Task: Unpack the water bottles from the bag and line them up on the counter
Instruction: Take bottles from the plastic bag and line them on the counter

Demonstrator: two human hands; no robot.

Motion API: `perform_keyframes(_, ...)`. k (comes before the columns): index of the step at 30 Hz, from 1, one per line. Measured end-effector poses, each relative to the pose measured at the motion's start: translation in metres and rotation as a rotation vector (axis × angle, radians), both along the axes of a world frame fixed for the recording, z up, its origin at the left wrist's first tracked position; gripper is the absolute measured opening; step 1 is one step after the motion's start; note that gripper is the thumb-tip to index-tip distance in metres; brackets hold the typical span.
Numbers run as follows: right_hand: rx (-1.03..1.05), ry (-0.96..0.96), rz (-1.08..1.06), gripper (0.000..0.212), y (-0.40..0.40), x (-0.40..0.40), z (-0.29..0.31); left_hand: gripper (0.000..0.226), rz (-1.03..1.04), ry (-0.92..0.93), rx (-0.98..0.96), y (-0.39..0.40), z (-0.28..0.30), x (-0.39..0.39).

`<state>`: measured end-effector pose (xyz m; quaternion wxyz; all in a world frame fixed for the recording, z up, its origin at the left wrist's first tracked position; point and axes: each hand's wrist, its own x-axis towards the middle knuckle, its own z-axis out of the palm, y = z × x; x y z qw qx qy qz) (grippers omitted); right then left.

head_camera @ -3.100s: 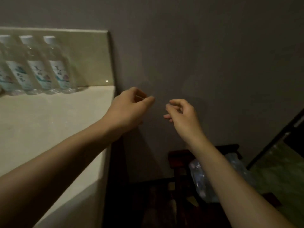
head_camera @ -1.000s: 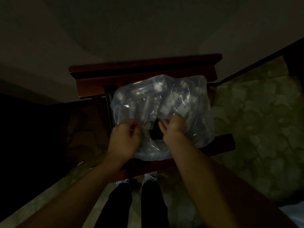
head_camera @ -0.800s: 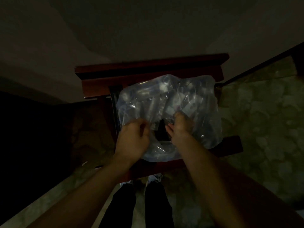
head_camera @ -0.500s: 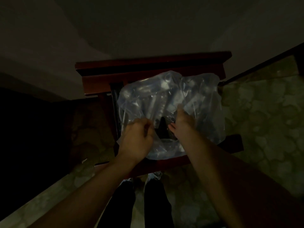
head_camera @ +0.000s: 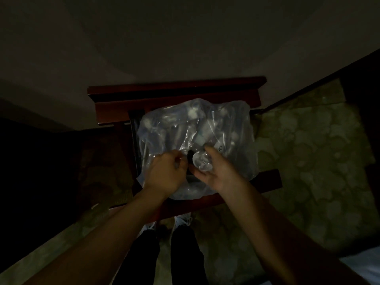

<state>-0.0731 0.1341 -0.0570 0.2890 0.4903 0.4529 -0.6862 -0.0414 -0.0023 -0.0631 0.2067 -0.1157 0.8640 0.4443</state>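
Note:
A clear plastic bag (head_camera: 232,128) with several water bottles inside lies on a dark red wooden chair (head_camera: 176,91). My left hand (head_camera: 164,173) pinches the bag's near edge at its mouth. My right hand (head_camera: 218,173) is wrapped around the bottom end of a clear water bottle (head_camera: 201,160) that sticks out of the bag's opening toward me. The other bottles show dimly through the plastic; white caps and labels are faintly visible. The counter is out of view.
A grey wall rises behind the chair. Patterned green-beige floor (head_camera: 308,161) spreads to the right. My legs and white shoes (head_camera: 181,221) stand just in front of the chair. The left side is in deep shadow. A pale blue object (head_camera: 366,262) sits at the bottom right corner.
The view swung from the counter down to the bag on the chair. Both hands worked open the bag's mouth, and my right hand now holds a bottle's base emerging from the opening.

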Motion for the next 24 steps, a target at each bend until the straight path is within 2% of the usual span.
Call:
perform_keyframes(3, 0.036, 0.004, 0.030, 0.027, 0.005, 0.018, 0.021, 0.033, 0.020, -0.074, 0.040, 0.001, 0.005, -0.003)
perform_keyframes(7, 0.165, -0.004, 0.082, 0.050, 0.002, 0.043, 0.040, 0.046, 0.044, -0.190, 0.096, 0.010, 0.019, -0.006)
perform_keyframes(9, 0.215, 0.027, 0.120, 0.050, -0.002, 0.056, 0.047, 0.047, 0.036, -0.273, 0.151, 0.018, 0.026, -0.008)
perform_keyframes(11, 0.274, 0.075, 0.222, 0.049, -0.006, 0.067, 0.052, 0.042, 0.135, -0.409, 0.338, 0.025, 0.031, -0.010)
perform_keyframes(13, 0.352, 0.122, 0.366, 0.052, -0.007, 0.076, 0.057, 0.047, 0.255, -0.544, 0.478, 0.027, 0.037, -0.012)
perform_keyframes(16, 0.384, 0.146, 0.532, 0.054, -0.007, 0.079, 0.066, 0.045, 0.237, -0.564, 0.485, 0.019, 0.044, -0.009)
perform_keyframes(19, 0.419, 0.143, 0.632, 0.046, -0.002, 0.070, 0.074, 0.042, 0.184, -0.505, 0.437, -0.002, 0.050, -0.005)
perform_keyframes(22, 0.525, 0.187, 0.614, 0.026, 0.006, 0.050, 0.064, 0.043, 0.144, -0.526, 0.433, -0.026, 0.057, 0.001)
perform_keyframes(24, 0.518, 0.171, 0.606, 0.016, 0.009, 0.035, 0.049, 0.043, 0.126, -0.546, 0.433, -0.042, 0.060, 0.006)
